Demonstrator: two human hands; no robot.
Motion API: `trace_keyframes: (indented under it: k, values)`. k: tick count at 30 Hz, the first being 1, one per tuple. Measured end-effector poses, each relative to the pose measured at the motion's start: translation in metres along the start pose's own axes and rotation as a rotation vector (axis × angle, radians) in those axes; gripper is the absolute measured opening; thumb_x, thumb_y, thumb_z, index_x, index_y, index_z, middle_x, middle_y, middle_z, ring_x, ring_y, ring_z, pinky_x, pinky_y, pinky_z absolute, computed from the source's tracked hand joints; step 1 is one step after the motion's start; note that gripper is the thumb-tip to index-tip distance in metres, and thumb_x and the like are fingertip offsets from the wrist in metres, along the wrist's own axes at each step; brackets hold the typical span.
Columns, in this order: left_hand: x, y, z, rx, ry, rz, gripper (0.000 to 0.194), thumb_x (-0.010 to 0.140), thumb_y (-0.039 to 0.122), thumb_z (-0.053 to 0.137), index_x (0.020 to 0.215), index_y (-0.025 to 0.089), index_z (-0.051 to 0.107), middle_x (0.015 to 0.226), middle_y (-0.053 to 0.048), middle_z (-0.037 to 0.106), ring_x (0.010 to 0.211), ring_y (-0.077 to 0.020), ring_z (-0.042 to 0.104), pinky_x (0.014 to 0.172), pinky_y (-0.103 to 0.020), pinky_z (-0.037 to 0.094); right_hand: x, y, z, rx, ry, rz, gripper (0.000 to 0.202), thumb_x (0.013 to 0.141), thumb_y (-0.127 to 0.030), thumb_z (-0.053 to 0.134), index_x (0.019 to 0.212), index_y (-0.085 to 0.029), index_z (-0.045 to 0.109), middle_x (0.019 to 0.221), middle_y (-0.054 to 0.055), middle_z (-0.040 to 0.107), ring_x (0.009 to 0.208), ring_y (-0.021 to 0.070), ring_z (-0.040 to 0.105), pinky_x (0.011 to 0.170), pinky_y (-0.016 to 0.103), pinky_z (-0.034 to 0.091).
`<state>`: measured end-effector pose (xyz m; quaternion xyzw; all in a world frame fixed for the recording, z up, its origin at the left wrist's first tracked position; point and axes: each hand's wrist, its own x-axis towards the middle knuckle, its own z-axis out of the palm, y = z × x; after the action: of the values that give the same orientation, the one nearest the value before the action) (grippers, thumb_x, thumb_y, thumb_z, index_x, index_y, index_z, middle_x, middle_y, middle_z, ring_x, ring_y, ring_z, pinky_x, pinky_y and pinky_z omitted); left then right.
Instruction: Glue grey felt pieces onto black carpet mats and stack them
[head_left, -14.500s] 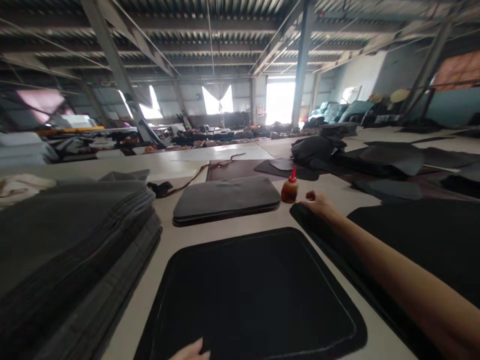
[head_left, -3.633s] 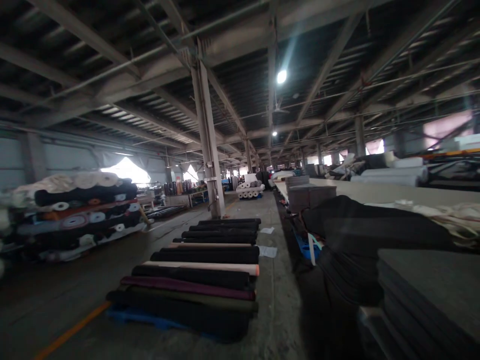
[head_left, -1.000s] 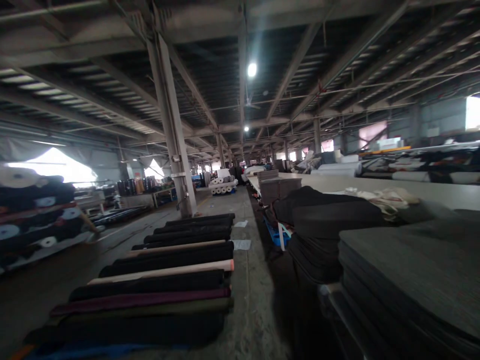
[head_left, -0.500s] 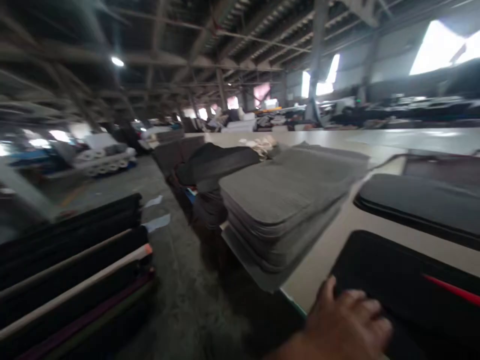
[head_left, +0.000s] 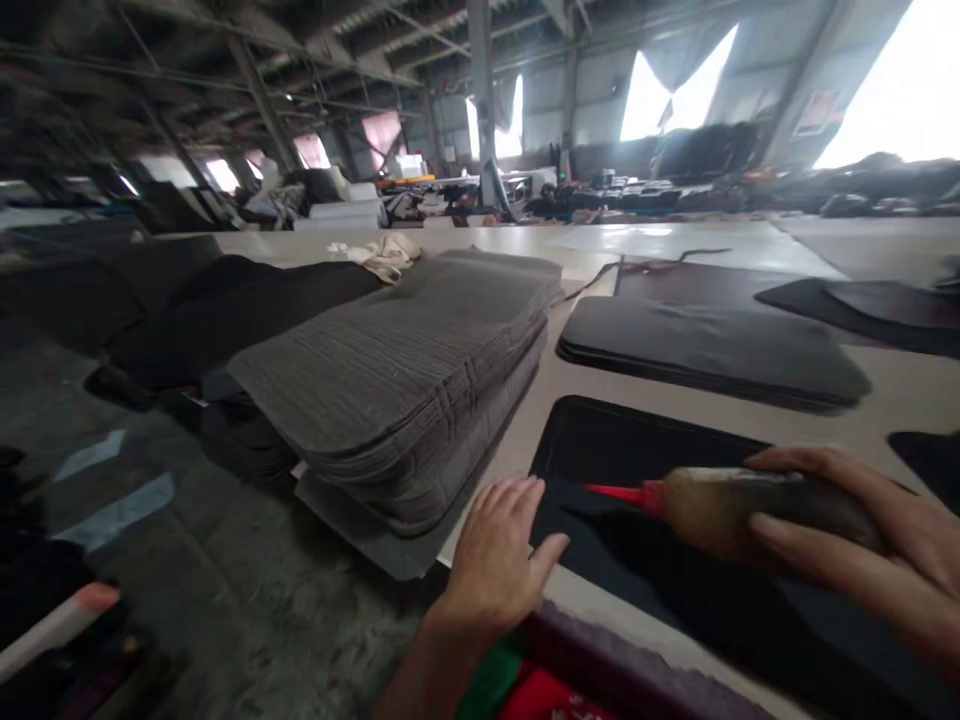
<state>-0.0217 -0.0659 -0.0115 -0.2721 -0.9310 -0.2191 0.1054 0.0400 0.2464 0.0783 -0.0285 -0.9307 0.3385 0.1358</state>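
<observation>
Your right hand (head_left: pixel 862 550) is wrapped around a glue bottle (head_left: pixel 750 510), fingers closed over its brownish body, and holds it nearly flat. The bottle's red nozzle (head_left: pixel 619 492) points left, low over the near-left corner of the black mat (head_left: pixel 600 445) that lies on the table (head_left: pixel 675 240) in front of you; you cannot tell whether the tip touches the mat. How full the bottle is does not show, since your fingers cover most of it and the rest is blurred.

Your left hand (head_left: pixel 499 555) lies flat with fingers spread and loose, gripping nothing, at the near edge of the table, fingertips just at the mat's left border.

Just left of the mat stands a tall stack of grey cut panels (head_left: pixel 405 370), overhanging the table's edge. Beyond the mat, apart from it, lies a lower pile of dark panels (head_left: pixel 705 345), with further dark sheets (head_left: pixel 847 300) behind and to the right. A pale bundle of cloth (head_left: pixel 382 255) rests near the far end of the grey stack, beside a heap of black fabric (head_left: pixel 225 305). At the bottom of the view, red and green cloth (head_left: pixel 525 690) shows below the table edge.
</observation>
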Motion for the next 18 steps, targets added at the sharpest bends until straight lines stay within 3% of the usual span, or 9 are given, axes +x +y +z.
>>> trace_keyframes:
  k: [9,18]
  values:
    - [-0.004,-0.005,0.004,-0.014,0.009,-0.026,0.069,0.088,0.041,0.071,0.144,0.013,0.041,0.145,-0.015,0.053,0.136,-0.0301,0.049,0.117,-0.052,0.042,0.015,-0.033,0.033,-0.017,-0.211,-0.213,0.026,0.092,-0.048,0.058,0.105,-0.025,0.059,0.089,0.002,0.068,0.072,0.0208,0.065,0.061,0.033,0.053]
    - [-0.004,-0.006,0.006,-0.038,0.025,-0.021,0.071,0.087,0.043,0.072,0.144,0.013,0.041,0.144,-0.015,0.054,0.135,-0.0293,0.048,0.117,-0.052,0.042,0.025,-0.042,0.053,-0.058,-0.232,-0.274,0.024,0.093,-0.042,0.055,0.107,-0.022,0.056,0.093,0.003,0.064,0.075,0.0190,0.061,0.064,0.033,0.046]
